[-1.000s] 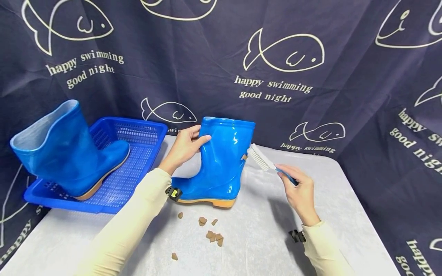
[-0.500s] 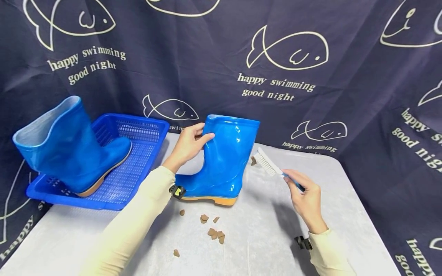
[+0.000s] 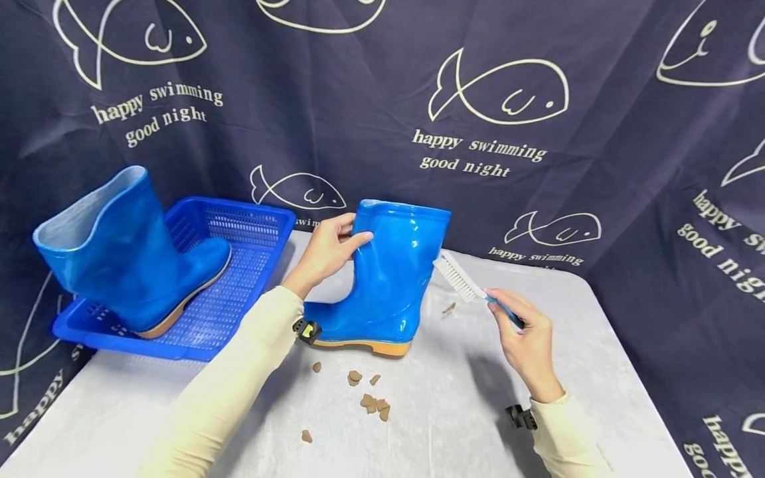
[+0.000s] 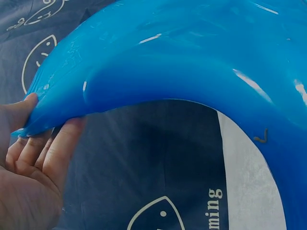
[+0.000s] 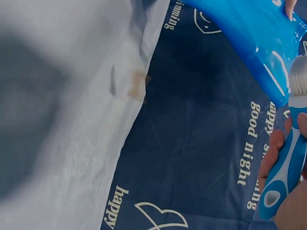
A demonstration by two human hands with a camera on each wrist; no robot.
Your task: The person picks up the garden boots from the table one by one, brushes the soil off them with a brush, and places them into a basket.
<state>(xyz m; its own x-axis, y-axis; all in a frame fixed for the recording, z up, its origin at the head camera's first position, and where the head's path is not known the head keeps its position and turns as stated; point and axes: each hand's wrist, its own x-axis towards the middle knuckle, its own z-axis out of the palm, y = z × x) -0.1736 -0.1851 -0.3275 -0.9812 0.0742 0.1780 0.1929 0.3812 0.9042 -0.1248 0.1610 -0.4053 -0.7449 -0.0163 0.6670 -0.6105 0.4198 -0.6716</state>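
Observation:
A shiny blue rain boot (image 3: 391, 272) with a tan sole stands upright on the table, its toe partly hidden behind my left wrist. My left hand (image 3: 329, 249) pinches the front of the shaft near the top, thumb outside. In my right hand (image 3: 526, 338) is a white-bristled brush (image 3: 457, 275), held by its blue-and-white handle (image 5: 283, 167). The brush head is right at the back edge of the shaft. A small brown flake (image 3: 449, 308), blurred, shows below the bristles. One small brown mark (image 4: 261, 136) shows on the boot in the left wrist view.
Several brown flakes (image 3: 370, 403) lie on the grey-white tabletop (image 3: 454, 425) before the boot. At left, a second blue boot (image 3: 128, 259) leans in a blue perforated basket (image 3: 239, 312). A dark fish-print curtain (image 3: 358, 119) hangs behind the table.
A brown flake has come off the back of the boot and dropped below the brush. The brush moved slightly away to the right, then back to the shaft. My left hand keeps its grip.

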